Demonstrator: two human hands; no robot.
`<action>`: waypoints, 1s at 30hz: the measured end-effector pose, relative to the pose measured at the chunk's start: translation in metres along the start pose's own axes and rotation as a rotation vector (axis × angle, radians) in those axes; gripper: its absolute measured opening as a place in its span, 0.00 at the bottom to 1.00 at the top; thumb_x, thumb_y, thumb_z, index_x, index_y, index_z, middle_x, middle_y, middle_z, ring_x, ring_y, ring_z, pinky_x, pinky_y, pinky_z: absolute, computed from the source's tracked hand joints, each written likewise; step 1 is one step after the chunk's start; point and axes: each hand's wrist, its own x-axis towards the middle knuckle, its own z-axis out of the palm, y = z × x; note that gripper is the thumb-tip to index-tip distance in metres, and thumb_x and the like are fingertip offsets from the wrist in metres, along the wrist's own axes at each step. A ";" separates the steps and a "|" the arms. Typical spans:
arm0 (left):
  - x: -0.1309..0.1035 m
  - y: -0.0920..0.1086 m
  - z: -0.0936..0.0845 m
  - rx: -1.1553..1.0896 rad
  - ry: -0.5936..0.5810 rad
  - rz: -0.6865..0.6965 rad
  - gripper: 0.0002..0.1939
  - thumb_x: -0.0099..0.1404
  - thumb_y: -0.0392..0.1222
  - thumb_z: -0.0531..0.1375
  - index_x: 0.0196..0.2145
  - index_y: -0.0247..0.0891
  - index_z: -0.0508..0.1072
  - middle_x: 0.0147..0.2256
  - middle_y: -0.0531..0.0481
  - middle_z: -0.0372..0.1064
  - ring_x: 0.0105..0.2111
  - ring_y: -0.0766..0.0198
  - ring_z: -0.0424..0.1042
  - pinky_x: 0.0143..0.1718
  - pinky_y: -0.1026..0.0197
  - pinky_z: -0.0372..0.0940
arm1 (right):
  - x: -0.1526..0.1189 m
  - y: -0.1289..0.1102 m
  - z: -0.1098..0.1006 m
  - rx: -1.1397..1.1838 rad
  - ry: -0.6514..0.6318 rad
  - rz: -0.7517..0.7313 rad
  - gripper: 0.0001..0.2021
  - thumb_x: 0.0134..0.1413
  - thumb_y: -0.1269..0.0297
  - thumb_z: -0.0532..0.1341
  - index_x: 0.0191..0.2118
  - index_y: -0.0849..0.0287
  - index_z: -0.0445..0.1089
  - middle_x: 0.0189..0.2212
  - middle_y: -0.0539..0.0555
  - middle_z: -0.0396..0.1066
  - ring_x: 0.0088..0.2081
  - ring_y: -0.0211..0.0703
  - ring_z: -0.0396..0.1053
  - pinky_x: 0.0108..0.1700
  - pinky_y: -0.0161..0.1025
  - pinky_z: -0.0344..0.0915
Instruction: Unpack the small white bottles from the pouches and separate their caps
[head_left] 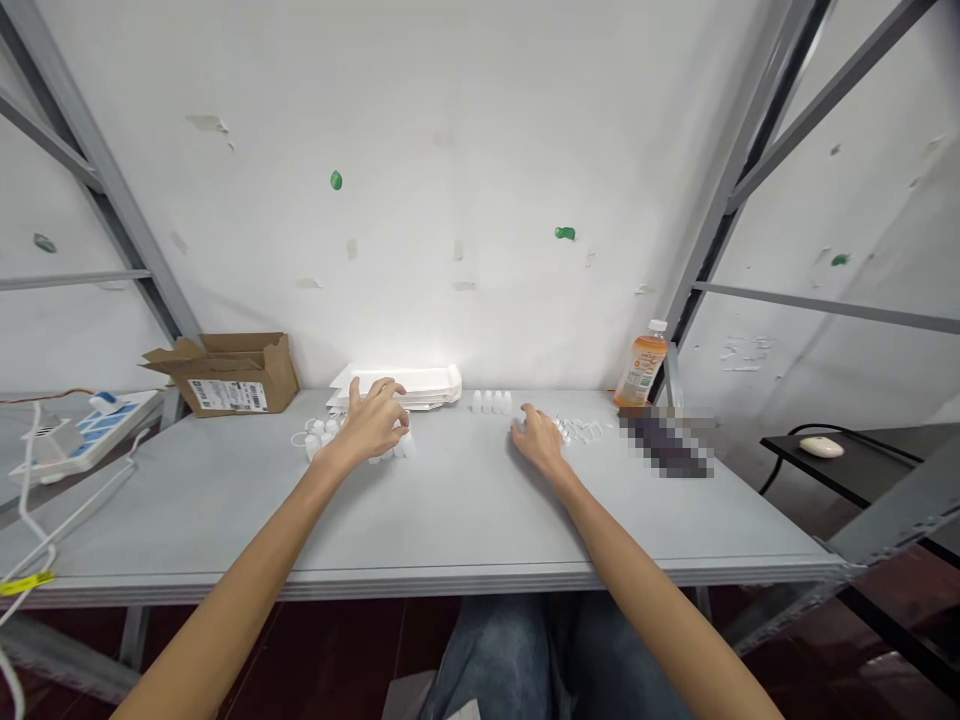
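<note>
On the grey table, my left hand (pixel 371 418) hovers over a cluster of small white bottles (pixel 319 432), fingers apart and curved downward; part of the cluster is hidden beneath it. My right hand (pixel 537 436) rests near the table surface, just right of a short row of white bottles (pixel 491 402), touching none of them. Its fingers are partly bent and whether they pinch anything is too small to tell. Beside that hand, on its right, lies a loose group of small clear and white pieces (pixel 585 431).
A stack of white trays (pixel 420 386) lies against the wall. An open cardboard box (pixel 240 378) stands at the back left, near a power strip (pixel 97 440) with cables. An orange bottle (pixel 642 368) and a blurred dark item (pixel 667 442) are on the right.
</note>
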 end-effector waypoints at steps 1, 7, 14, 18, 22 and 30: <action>0.000 0.000 -0.001 -0.008 0.008 0.002 0.09 0.56 0.36 0.62 0.21 0.43 0.77 0.48 0.43 0.70 0.57 0.47 0.62 0.62 0.26 0.38 | 0.000 0.000 -0.001 0.004 0.000 0.005 0.21 0.60 0.66 0.56 0.59 0.59 0.64 0.46 0.63 0.71 0.48 0.53 0.70 0.41 0.41 0.60; 0.008 0.018 -0.010 -0.113 0.118 0.063 0.08 0.58 0.38 0.63 0.23 0.45 0.78 0.45 0.46 0.70 0.52 0.49 0.65 0.61 0.32 0.46 | 0.001 -0.001 -0.007 0.088 0.063 0.006 0.20 0.59 0.66 0.56 0.57 0.60 0.67 0.49 0.62 0.71 0.46 0.51 0.71 0.43 0.42 0.62; 0.054 0.066 0.016 -0.473 0.219 -0.037 0.08 0.60 0.43 0.60 0.29 0.44 0.79 0.34 0.48 0.76 0.37 0.56 0.70 0.42 0.53 0.64 | 0.002 -0.006 -0.013 0.629 0.066 -0.179 0.13 0.63 0.58 0.54 0.43 0.58 0.73 0.46 0.55 0.74 0.30 0.37 0.73 0.33 0.35 0.66; 0.074 0.084 0.050 -0.815 0.214 -0.199 0.10 0.58 0.45 0.59 0.27 0.39 0.78 0.27 0.48 0.76 0.29 0.60 0.72 0.35 0.59 0.64 | 0.000 -0.007 -0.012 0.800 -0.123 -0.287 0.18 0.64 0.55 0.52 0.50 0.58 0.71 0.45 0.55 0.74 0.29 0.37 0.73 0.23 0.31 0.62; 0.074 0.089 0.074 -1.092 0.170 -0.294 0.15 0.54 0.52 0.61 0.26 0.37 0.77 0.25 0.47 0.75 0.26 0.61 0.71 0.31 0.60 0.64 | 0.003 -0.003 -0.007 0.488 -0.011 -0.314 0.16 0.61 0.58 0.59 0.51 0.57 0.73 0.38 0.53 0.74 0.30 0.36 0.70 0.34 0.33 0.64; 0.071 0.075 0.080 -1.050 0.108 -0.301 0.19 0.49 0.58 0.64 0.25 0.37 0.78 0.22 0.47 0.73 0.25 0.61 0.70 0.26 0.63 0.61 | 0.000 -0.003 -0.003 0.098 0.120 -0.370 0.16 0.65 0.55 0.56 0.54 0.51 0.72 0.43 0.54 0.71 0.36 0.40 0.71 0.36 0.34 0.58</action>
